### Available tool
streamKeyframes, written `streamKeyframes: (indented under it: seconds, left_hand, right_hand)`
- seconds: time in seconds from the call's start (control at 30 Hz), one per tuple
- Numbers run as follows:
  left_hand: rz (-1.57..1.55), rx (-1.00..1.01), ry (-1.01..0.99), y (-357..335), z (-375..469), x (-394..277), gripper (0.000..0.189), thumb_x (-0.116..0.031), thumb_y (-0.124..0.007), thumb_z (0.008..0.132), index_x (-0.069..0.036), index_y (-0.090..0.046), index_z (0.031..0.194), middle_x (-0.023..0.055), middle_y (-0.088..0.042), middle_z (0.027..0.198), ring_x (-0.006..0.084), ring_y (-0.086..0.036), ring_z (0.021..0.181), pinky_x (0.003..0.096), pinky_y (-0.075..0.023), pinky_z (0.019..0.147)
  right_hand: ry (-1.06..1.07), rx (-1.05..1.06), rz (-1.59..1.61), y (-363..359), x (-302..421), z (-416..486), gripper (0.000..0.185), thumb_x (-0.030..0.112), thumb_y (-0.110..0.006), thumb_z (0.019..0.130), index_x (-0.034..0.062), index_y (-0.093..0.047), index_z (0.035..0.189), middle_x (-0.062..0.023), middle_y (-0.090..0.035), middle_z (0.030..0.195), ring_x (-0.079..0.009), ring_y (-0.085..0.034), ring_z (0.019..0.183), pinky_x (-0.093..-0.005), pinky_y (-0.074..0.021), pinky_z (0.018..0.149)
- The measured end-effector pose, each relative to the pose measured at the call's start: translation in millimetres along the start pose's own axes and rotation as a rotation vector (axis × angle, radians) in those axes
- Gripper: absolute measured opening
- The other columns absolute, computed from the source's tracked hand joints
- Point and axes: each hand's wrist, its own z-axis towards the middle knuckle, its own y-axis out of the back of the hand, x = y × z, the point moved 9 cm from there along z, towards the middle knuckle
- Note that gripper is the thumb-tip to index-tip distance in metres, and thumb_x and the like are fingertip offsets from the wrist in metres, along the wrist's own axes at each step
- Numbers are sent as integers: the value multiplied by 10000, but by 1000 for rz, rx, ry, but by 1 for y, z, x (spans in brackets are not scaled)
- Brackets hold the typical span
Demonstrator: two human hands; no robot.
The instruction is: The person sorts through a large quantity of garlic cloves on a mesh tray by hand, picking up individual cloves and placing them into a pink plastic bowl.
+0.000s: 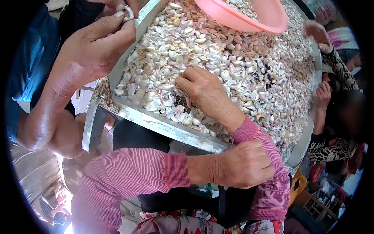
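Loose garlic cloves and papery skins cover a metal-framed tray with a wire mesh bottom. My right hand rests on them near the tray's front rim, fingers curled down. Its fingertips are hidden, so whether it holds a clove cannot be told. My left hand crosses over my right forearm. It is closed on the striped pink right sleeve, below the cuff; the fingertips are out of sight behind the hand.
A pink plastic basin holding cloves sits on the far part of the heap. At left, another person's hand pinches a small white piece. Across the tray, at right, a co-worker's hands are near the side rim. Shoes lie at lower left.
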Motion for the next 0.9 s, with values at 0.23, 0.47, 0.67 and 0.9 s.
streamKeyframes:
  seconds: [0.23, 0.47, 0.67, 0.9]
  left_hand:
    - [34, -20, -14, 10, -2, -2, 197, -150, -707, 707, -61, -532, 727, 34, -436, 673, 191, -498, 616, 337, -384, 581]
    - [25, 11, 91, 17, 6, 15, 174, -162, -685, 819, -75, -548, 756, 43, -535, 685, 232, -551, 608, 357, -433, 597]
    - [-392, -304, 1155, 32, -44, 103, 279, -278, -641, 968, -10, -605, 901, 82, -604, 708, 193, -620, 650, 326, -469, 605]
    - [-523, 17, 1161, -17, -48, 99, 396, -343, -583, 1010, -10, -599, 794, 25, -546, 622, 98, -505, 532, 290, -425, 519]
  right_hand:
    - [19, 2, -25, -7, 12, 4, 58, 83, -616, 747, 82, -600, 803, -73, -554, 844, -251, -576, 841, -382, -485, 744]
    - [-678, -136, 699, 41, -57, -55, 168, 52, -713, 873, 4, -735, 1032, -37, -692, 892, -114, -639, 795, -269, -501, 716]
    - [-987, -320, 869, 101, -75, -168, 153, 37, -695, 892, -11, -732, 1032, -39, -727, 933, -89, -651, 819, -244, -520, 726]
    - [-906, -455, 851, 116, -37, -213, 92, -26, -682, 880, -13, -669, 970, -35, -654, 921, -103, -609, 817, -253, -497, 707]
